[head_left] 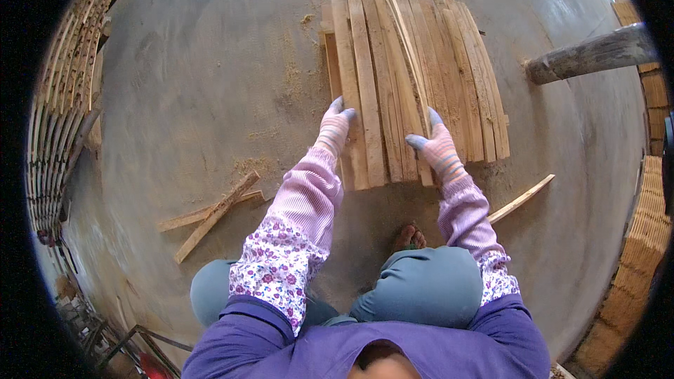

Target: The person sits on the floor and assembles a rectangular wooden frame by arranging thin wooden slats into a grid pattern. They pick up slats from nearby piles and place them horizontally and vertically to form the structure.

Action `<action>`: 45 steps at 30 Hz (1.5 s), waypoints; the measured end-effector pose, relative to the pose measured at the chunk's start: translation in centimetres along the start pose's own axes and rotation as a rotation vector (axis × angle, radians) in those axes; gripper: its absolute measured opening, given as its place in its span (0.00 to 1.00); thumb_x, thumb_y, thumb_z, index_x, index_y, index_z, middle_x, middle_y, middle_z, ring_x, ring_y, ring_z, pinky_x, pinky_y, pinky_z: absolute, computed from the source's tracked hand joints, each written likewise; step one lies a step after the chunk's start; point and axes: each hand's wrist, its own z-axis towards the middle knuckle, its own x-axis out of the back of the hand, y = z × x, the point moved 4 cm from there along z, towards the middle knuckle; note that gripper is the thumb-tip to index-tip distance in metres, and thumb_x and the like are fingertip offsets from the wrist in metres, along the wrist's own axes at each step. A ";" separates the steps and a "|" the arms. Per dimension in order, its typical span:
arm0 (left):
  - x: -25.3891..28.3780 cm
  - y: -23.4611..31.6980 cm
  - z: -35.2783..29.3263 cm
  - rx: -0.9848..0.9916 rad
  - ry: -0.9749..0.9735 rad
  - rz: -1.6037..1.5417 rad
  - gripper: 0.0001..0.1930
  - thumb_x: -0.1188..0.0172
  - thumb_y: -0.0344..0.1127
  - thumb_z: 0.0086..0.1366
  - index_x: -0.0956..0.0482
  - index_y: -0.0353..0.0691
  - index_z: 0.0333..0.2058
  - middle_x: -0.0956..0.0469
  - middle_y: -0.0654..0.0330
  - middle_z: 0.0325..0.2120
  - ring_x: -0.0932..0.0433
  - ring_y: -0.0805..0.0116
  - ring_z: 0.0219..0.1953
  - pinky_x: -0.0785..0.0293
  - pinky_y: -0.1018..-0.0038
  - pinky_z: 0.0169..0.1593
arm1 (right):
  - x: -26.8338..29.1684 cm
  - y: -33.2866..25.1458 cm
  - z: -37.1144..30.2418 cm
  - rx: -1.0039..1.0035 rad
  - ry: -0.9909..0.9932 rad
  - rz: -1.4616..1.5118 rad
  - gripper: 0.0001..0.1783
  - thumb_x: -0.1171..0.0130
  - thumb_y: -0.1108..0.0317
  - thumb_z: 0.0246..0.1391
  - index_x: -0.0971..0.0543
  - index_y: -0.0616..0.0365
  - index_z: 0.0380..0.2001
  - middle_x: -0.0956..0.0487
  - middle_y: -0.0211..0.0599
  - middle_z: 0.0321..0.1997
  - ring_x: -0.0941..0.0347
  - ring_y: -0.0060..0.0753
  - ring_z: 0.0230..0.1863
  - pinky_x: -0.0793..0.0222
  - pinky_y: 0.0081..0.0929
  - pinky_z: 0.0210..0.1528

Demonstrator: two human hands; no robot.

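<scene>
While the stack of slats [463, 77] lies on the floor [210, 63] just beyond the knees [428, 288], here's the right hand [440, 149] at its near end, thumb and fingers pinching a narrow slat [405, 38] that rides tilted along the stack's middle. Over on the stack's left side, the left hand [333, 130] touches the outermost board [345, 49]; gripping or merely steadying, I can't tell. Best play, I'd say: brace that side, lay the slat flat, line up the uneven near ends. Loose offcuts [214, 217] sit apart, near-left of the stack.
</scene>
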 end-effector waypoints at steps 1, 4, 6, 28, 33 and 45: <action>-0.2 0.0 0.1 0.046 0.010 -0.258 0.29 0.40 0.39 0.68 0.34 0.43 0.67 0.21 0.51 0.52 0.20 0.57 0.49 0.23 0.62 0.55 | 1.0 -0.3 -0.4 -0.013 -0.018 0.078 0.50 0.28 0.74 0.47 0.45 0.69 0.70 0.29 0.50 0.65 0.32 0.39 0.65 0.37 0.29 0.67; -2.0 1.6 -0.8 0.245 0.019 -0.586 0.27 0.45 0.43 0.72 0.34 0.45 0.67 0.22 0.55 0.52 0.21 0.63 0.46 0.21 0.65 0.49 | 5.8 2.9 -3.3 -0.072 0.212 0.132 0.47 0.29 0.72 0.50 0.43 0.72 0.68 0.26 0.49 0.62 0.29 0.37 0.60 0.33 0.28 0.63; 2.4 1.7 -0.3 0.088 0.057 -0.481 0.25 0.41 0.46 0.71 0.29 0.42 0.62 0.19 0.61 0.46 0.20 0.73 0.37 0.21 0.72 0.41 | 6.2 4.7 -5.1 -0.167 0.312 0.248 0.46 0.29 0.68 0.52 0.42 0.73 0.68 0.27 0.51 0.62 0.29 0.38 0.60 0.34 0.30 0.63; 1.0 6.0 -4.8 0.242 -0.360 -0.802 0.31 0.40 0.57 0.68 0.32 0.49 0.63 0.25 0.63 0.38 0.25 0.69 0.32 0.23 0.70 0.36 | 26.3 35.1 -21.3 -1.116 1.313 -0.554 0.44 0.28 0.54 0.50 0.39 0.27 0.68 0.27 0.55 0.56 0.22 0.59 0.51 0.26 0.55 0.50; 0.7 5.9 -3.6 0.260 -0.314 -0.595 0.27 0.39 0.52 0.68 0.28 0.41 0.59 0.20 0.56 0.43 0.18 0.61 0.41 0.17 0.62 0.47 | 27.6 31.5 -22.1 -1.188 1.035 -0.591 0.58 0.34 0.59 0.53 0.63 0.21 0.75 0.38 0.59 0.70 0.28 0.59 0.62 0.31 0.54 0.61; 1.2 11.0 -1.7 0.038 -0.349 -0.401 0.22 0.47 0.48 0.74 0.24 0.36 0.55 0.17 0.56 0.44 0.17 0.61 0.45 0.20 0.62 0.50 | -3.5 -3.0 -6.0 -0.340 -0.556 0.380 0.38 0.38 0.54 0.63 0.39 0.62 0.68 0.21 0.48 0.54 0.20 0.31 0.39 0.22 0.30 0.37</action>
